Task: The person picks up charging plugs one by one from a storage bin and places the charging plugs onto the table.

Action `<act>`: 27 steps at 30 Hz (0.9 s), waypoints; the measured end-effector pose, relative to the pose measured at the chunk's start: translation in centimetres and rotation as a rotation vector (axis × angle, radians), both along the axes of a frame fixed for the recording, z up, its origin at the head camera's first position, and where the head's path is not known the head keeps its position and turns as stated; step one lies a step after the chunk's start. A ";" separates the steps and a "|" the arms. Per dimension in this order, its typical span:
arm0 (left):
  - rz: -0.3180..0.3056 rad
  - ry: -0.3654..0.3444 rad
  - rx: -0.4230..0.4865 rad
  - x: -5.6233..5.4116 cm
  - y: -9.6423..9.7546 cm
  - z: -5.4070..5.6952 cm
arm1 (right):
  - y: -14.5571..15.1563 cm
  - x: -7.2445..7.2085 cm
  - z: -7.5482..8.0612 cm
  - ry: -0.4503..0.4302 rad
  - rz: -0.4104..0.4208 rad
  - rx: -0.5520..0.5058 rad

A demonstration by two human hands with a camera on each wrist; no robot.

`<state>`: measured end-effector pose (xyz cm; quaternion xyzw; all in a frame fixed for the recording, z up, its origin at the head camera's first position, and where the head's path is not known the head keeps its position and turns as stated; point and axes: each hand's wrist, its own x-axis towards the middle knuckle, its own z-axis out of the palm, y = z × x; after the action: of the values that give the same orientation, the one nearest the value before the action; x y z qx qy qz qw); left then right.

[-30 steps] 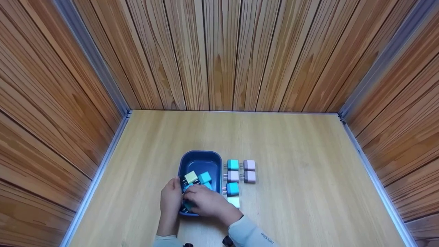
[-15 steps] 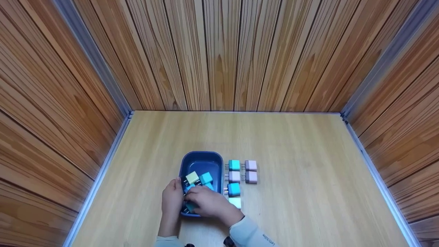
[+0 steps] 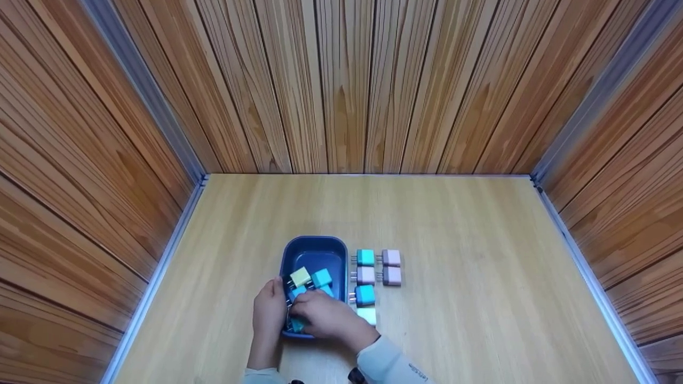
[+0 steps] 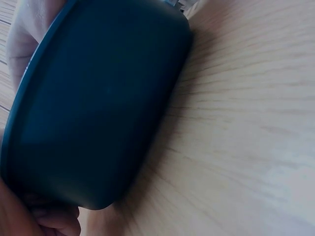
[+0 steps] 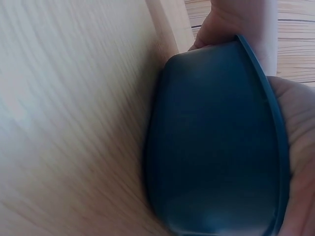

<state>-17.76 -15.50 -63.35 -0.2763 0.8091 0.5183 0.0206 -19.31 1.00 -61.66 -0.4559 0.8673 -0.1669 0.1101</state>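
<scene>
my left hand (image 3: pixel 269 310) gripping blue tray (image 3: pixel 320 259), right hand (image 3: pixel 324 316) inside among plugs (image 3: pixel 322 278), can't tell its grip, six more plugs (image 3: pixel 365 275) on table (image 3: pixel 475 256)

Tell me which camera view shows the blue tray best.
The head view: it shows the blue tray from above, with rim, inside and plugs, though hands cover part. Both wrist views show only its outer wall and rim edge, cropped.
</scene>
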 end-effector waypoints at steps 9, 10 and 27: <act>0.012 0.051 -0.010 0.0 -0.2 0.0 | -0.5 -0.1 0.0 0.009 0.004 -0.009; 0.013 0.049 -0.008 0.0 -0.3 0.0 | -0.5 -0.1 -0.1 0.003 0.000 -0.009; 0.004 0.045 0.031 0.1 0.0 -0.3 | 0.6 0.0 -0.5 0.001 -0.056 -0.072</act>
<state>-17.66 -15.50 -63.61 -0.2659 0.8005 0.5370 0.0055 -19.30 1.62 -62.12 -0.4349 0.8733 -0.2008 0.0887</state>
